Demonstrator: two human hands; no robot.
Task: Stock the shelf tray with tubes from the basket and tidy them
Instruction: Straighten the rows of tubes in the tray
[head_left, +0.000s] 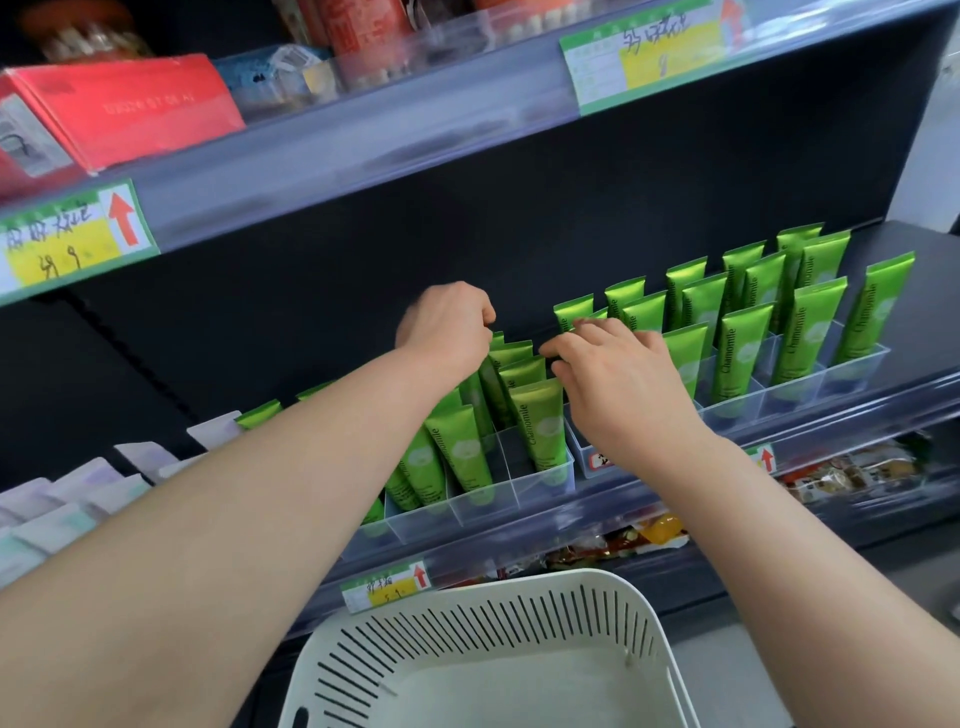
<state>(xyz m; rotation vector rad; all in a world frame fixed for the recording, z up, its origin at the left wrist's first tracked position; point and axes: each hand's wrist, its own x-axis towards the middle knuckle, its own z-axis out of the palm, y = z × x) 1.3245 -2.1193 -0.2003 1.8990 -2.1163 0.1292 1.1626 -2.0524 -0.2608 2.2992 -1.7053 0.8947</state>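
Our left hand (445, 328) curls over green "Chamomile" tubes (538, 434) in one clear tray (498, 503); its grip we cannot tell. Our right hand (626, 382) touches them with loose fingers; one white basket (467, 586) sits near.

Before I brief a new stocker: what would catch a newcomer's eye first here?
The rows of bright green tubes standing in the clear tray on the middle shelf stand out first. The left hand and right hand are at their tops mid-frame, above the white slotted basket at the bottom.
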